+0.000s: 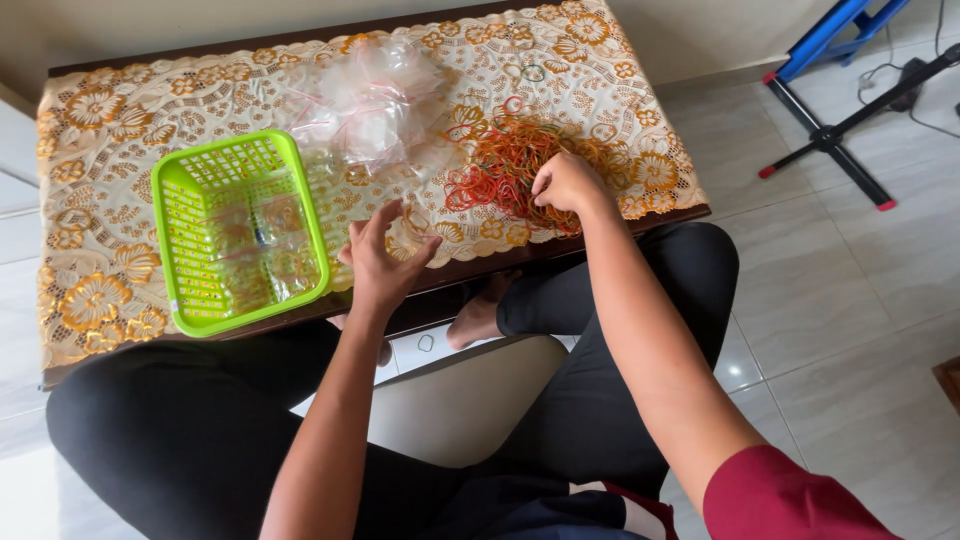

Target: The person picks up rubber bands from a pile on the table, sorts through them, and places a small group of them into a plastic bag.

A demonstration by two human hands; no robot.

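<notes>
Right hand (566,184) pinching into rubber band pile (510,165) on desk (90,150); left hand (381,258) open, fingers spread, beside green basket (236,232); clear bags (370,95) farther back.

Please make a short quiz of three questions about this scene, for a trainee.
1. True or false: the right hand rests on the pile of rubber bands.
2. What lies inside the green basket? A) spoons B) small clear plastic bags C) coins
3. Fill in: the left hand is near the table's front ____.

Key: 1 true; 2 B; 3 edge.
</notes>
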